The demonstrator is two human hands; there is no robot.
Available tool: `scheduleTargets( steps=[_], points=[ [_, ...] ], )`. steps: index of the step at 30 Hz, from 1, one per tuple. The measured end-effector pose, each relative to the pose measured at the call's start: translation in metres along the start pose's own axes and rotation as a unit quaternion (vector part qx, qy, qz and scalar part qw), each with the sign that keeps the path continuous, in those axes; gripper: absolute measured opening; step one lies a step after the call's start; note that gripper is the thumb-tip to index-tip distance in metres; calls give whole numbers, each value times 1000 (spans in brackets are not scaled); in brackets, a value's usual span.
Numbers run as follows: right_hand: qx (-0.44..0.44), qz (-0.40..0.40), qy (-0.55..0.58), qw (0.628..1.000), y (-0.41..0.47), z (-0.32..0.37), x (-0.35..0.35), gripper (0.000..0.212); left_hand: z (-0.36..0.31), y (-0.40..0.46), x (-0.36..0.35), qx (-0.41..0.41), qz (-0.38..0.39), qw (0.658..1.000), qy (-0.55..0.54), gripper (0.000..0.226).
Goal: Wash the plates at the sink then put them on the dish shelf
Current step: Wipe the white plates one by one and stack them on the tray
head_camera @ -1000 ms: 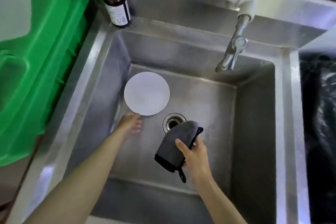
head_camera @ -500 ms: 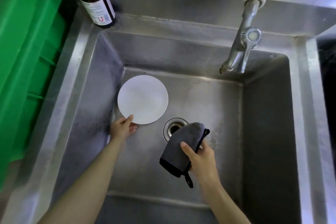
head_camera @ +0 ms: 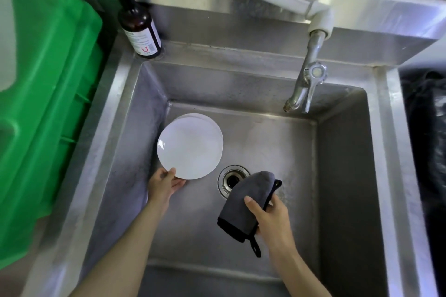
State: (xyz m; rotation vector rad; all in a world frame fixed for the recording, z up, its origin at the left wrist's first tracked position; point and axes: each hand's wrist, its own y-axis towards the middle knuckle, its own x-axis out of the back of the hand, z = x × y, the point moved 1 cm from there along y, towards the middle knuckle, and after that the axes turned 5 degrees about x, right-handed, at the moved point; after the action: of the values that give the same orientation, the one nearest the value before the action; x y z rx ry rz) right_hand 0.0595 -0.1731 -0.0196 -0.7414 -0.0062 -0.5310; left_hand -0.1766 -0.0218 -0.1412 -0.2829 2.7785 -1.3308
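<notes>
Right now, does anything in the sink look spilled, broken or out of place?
Nothing stands out. The left hand pinches the near rim of the top white plate, tipped up off the stack beneath. The right hand grips the grey cloth near the drain. The tap is dry; the soap bottle stands upright.

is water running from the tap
No, the tap shows no stream below its spout, and the sink floor beneath it looks dry.
</notes>
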Motion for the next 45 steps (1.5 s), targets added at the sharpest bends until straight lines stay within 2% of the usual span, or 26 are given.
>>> scheduleTargets(
  steps=[6,9,14,20,23,27,30,33,35,40,43,45],
  points=[
    [-6,-15,-1,1000,-26,-3,23,22,-8,-26,12,-43,23,998,49,7],
    [-16,-29,-5,999,-45,-6,37,37,-20,-46,12,-70,44,993,87,10],
    [-30,-48,28,998,-89,-7,62,49,-45,-80,10,-116,68,977,167,9],
    [-35,-46,99,993,-147,9,81,32,-90,-136,-3,-183,102,937,281,16],
    [-10,-58,126,990,-167,20,83,28,-115,-162,-8,-240,102,896,358,15],
    [9,-68,161,985,-187,33,85,25,-142,-188,-14,-325,87,808,485,16],
    [14,-70,173,982,-198,42,91,24,-158,-220,-25,-389,85,758,517,20],
    [18,-75,165,983,-203,49,98,26,-169,-246,-38,-450,70,697,555,11],
    [21,-78,160,984,-206,52,104,27,-174,-258,-46,-471,63,655,588,18],
    [26,-76,164,983,-206,54,122,27,-180,-285,-65,-504,63,592,626,28],
    [31,-57,163,984,-200,57,133,24,-180,-300,-75,-524,49,550,649,28],
    [37,-41,161,985,-195,60,140,21,-181,-308,-78,-546,31,533,645,25]
  ],
)
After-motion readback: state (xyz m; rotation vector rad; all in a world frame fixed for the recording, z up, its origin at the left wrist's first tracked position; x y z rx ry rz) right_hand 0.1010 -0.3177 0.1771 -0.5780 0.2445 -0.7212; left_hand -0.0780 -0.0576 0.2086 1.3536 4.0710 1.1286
